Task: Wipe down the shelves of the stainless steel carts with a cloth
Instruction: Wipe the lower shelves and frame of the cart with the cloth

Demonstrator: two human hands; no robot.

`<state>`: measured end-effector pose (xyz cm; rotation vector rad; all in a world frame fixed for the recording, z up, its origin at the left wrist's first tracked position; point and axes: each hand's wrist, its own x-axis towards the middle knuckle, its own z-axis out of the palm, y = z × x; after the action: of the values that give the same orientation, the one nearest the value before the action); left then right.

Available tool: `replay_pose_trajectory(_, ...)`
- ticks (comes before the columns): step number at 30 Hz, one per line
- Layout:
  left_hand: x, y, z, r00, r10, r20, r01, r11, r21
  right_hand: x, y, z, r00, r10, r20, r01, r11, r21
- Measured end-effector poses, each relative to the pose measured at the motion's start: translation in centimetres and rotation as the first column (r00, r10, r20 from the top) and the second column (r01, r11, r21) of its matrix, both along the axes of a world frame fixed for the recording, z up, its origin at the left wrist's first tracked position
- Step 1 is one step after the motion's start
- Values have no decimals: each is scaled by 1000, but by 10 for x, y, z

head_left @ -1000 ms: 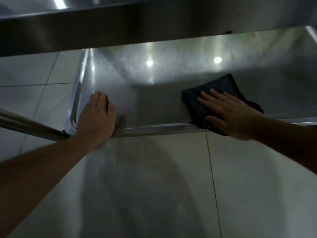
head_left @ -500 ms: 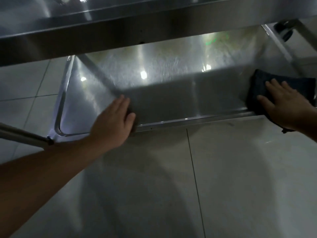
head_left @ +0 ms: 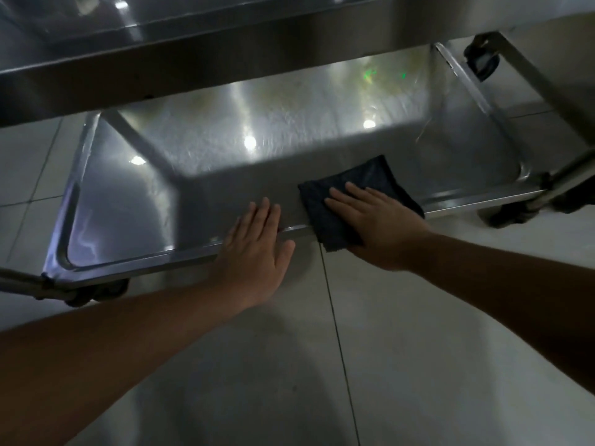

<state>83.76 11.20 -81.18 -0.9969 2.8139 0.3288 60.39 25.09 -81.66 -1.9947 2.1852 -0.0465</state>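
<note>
The right hand (head_left: 376,220) lies flat, fingers spread, pressing a dark folded cloth (head_left: 351,194) onto the near edge of the cart's lower steel shelf (head_left: 225,162); one cloth corner hangs over the rim. The left hand (head_left: 257,252) rests flat on that rim just beside it, fingers straight, holding nothing

lower shelf (head_left: 289,130): brushed metal, glossy, reflecting lights | upper shelf (head_left: 225,49), top of frame: smooth shiny metal | cloth (head_left: 373,178): dark, matt, fuzzy fabric | floor (head_left: 418,349): pale smooth tiles, dull sheen
</note>
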Motion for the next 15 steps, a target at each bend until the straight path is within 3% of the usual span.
replay_pose_trajectory(10, 2, 1, 5, 1000, -6, -26, 8, 998, 58, -51, 65, 8, 980, -190, -67, 189, 982, -15)
replay_pose_trajectory(15, 1, -2, 8, 999, -11, -32, 15, 993, 114, -62, 82, 18, 918, -308, -251, 334, 940, 68)
